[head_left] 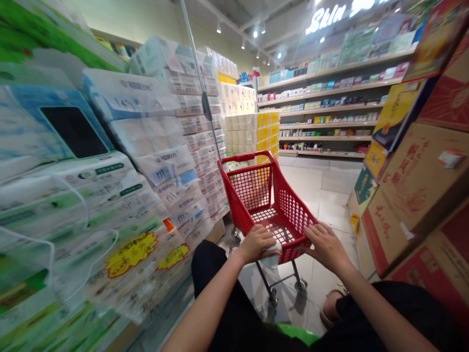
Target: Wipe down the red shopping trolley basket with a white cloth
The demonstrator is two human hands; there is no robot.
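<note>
A red plastic shopping cart (293,205) with a basket of open lattice stands right in front of my knees, and no goods show inside it. My left hand (257,243) is closed over its near rim, with a crumpled white cloth or tissue (273,250) under the fingers. At the near right corner, my right hand (325,243) grips the rim, fingers over the top and thumb below. A thin metal pole (196,54) rises from the cart's far left corner.
Stacked tissue packs (146,161) line the left side, with a dark-screened phone (76,131) and a white cable (86,205) on them. Cardboard boxes (414,181) are piled at right. Shelves of small products (322,105) stand behind the tiled floor (331,205). Something green (296,334) is beneath me.
</note>
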